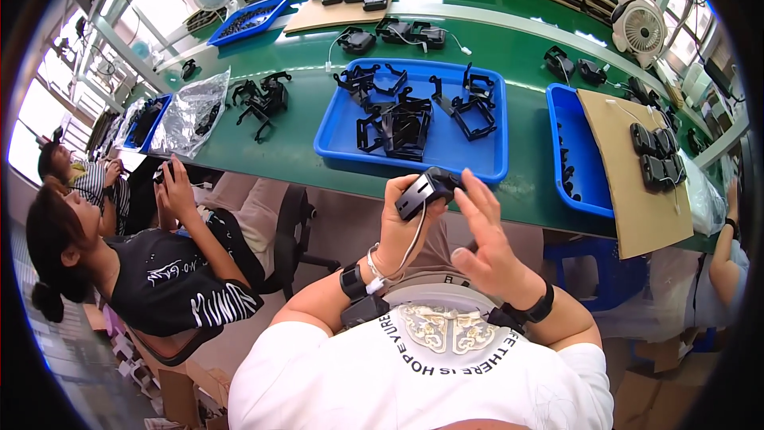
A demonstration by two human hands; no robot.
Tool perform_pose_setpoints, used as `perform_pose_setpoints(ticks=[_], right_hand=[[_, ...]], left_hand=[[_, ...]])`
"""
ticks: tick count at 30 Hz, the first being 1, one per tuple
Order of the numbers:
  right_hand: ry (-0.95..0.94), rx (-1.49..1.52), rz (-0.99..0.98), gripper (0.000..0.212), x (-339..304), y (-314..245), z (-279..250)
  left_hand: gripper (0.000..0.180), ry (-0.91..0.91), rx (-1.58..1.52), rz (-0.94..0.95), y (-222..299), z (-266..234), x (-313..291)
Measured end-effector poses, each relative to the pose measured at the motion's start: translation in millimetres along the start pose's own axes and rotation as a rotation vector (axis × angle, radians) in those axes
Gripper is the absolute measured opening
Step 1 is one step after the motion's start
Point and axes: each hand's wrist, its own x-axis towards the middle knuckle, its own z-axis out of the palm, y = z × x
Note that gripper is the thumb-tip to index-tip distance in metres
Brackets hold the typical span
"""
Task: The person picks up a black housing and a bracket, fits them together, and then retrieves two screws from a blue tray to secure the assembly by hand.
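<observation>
My left hand (393,232) is closed around a black plastic device (422,194) with slots in its side, above my lap near the table edge. A thin white cable (415,243) runs from it down past my left wrist. My right hand (500,253) is beside the device's right end, fingers stretched and apart; whether the fingertips touch it I cannot tell. Just beyond, a blue tray (328,137) on the green table holds several black plastic brackets (407,126).
Black brackets (263,102) lie left of the tray, cabled black devices (410,33) behind it. On the right, a cardboard sheet (617,159) bearing devices overlaps a blue bin (559,99). A co-worker (171,275) sits at my left; another person's arm (726,259) shows far right.
</observation>
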Motion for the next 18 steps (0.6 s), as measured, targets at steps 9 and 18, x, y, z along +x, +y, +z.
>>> perform_pose_setpoints(ticks=[9, 18], right_hand=[[0.001, -0.024, 0.003, 0.080, -3, 10, 2], [0.056, -0.003, 0.101, 0.082, -5, 15, 6]], left_hand=[[0.040, -0.014, 0.011, -0.070, -5, -3, 2], [0.041, -0.005, 0.041, -0.055, -3, 0, -1]])
